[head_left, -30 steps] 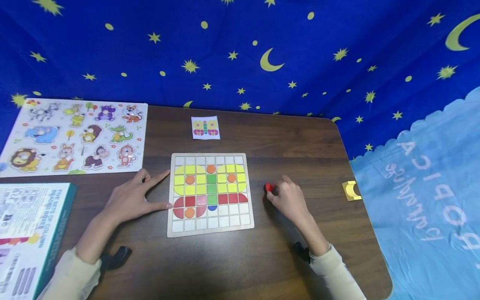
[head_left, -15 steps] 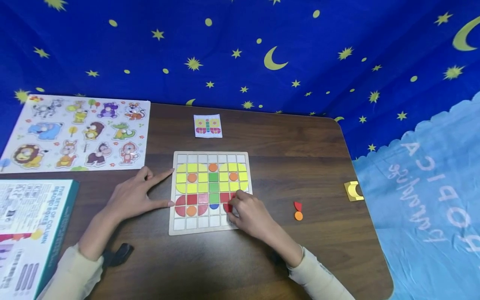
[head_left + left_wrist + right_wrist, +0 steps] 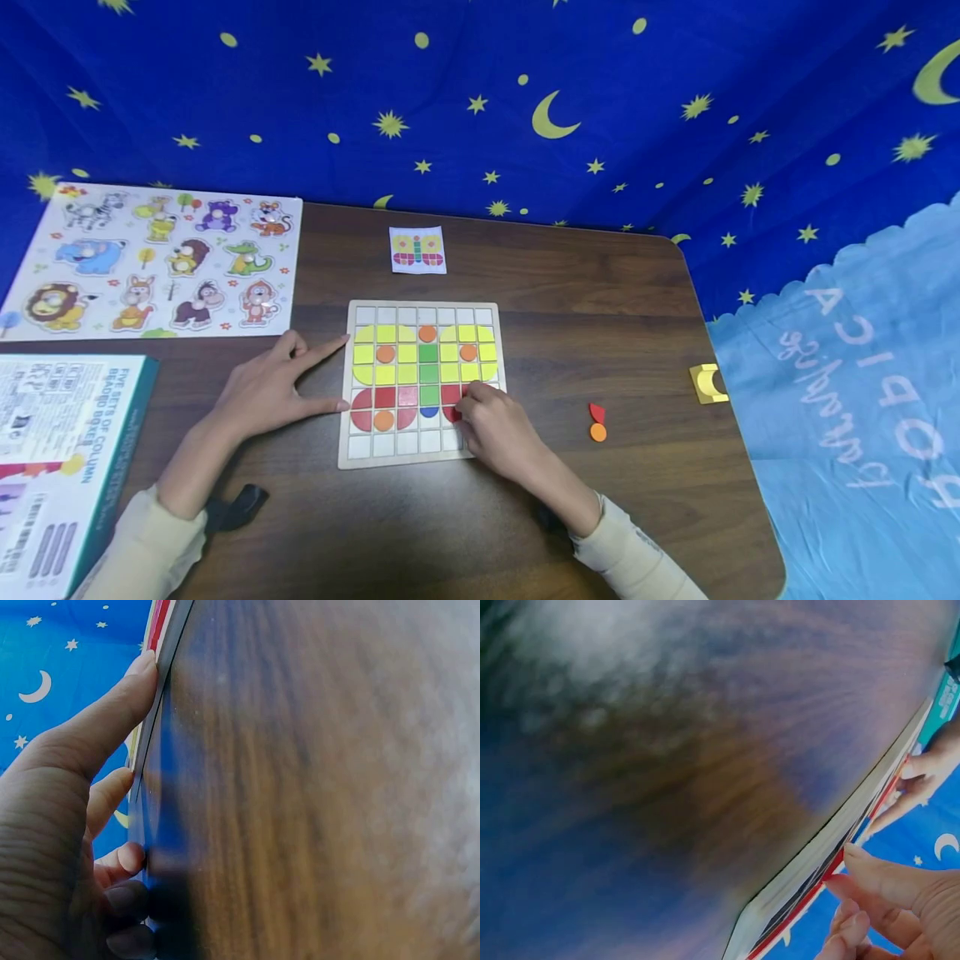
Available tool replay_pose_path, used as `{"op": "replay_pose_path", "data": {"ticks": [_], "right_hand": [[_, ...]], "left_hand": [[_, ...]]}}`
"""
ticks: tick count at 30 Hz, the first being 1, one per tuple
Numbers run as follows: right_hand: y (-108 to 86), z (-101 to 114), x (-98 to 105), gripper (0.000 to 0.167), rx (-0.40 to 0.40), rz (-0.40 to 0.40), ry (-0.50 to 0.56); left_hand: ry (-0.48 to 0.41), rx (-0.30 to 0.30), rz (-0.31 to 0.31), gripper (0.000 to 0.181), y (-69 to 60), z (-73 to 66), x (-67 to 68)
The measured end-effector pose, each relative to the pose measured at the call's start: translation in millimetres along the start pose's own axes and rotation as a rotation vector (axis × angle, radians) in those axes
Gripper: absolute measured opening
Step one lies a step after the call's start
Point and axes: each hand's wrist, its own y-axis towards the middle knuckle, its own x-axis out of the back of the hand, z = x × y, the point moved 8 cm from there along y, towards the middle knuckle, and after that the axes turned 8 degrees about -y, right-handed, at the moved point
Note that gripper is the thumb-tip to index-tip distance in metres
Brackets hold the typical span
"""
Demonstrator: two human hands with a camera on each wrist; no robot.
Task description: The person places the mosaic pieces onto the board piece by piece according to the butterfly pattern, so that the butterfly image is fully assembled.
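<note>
A square wooden grid board [image 3: 389,446] lies mid-table, bearing a butterfly pattern of yellow, green, red, orange and blue tiles. My left hand [image 3: 258,392] rests at its left side, with thumb and index finger stretched apart against the edge. Over the lower right of the grid, my right hand [image 3: 497,427] pinches a red tile [image 3: 834,866] between thumb and index finger, as the right wrist view shows. Its fingers hide part of the red row. Right of the board lie a loose red tile [image 3: 597,412] with a rounded edge and an orange disc [image 3: 597,432].
Behind the board lies a small printed butterfly card [image 3: 417,250]. An animal puzzle board [image 3: 161,329] and a teal-edged box [image 3: 120,433] occupy the left. Near the right table edge sits a yellow piece [image 3: 705,384] with a curved notch.
From the right of the board, my right hand has moved left onto its lower right with a red tile, uncovering the loose red tile and orange disc. The left hand stays put.
</note>
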Motion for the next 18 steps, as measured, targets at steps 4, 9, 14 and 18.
{"op": "replay_pose_path", "data": {"ticks": [4, 9, 14, 18], "right_hand": [[0.3, -1.5, 0.5, 0.005, -0.028, -0.017, -0.010], [-1.2, -3.3, -0.1, 0.008, -0.044, 0.001, 0.000], [-5.9, -5.7, 0.6, 0.021, -0.055, 0.034, 0.047], [-15.5, -13.3, 5.2, 0.027, -0.105, 0.036, 0.098]], "left_hand": [[0.002, 0.009, 0.009, 0.095, 0.1, -0.4, 0.1], [0.004, 0.014, 0.017, 0.096, 0.2, -1.9, 0.2], [0.008, 0.006, 0.014, 0.095, -0.6, -2.8, 1.0], [0.011, 0.002, 0.001, 0.095, -1.2, -2.4, 1.8]]}}
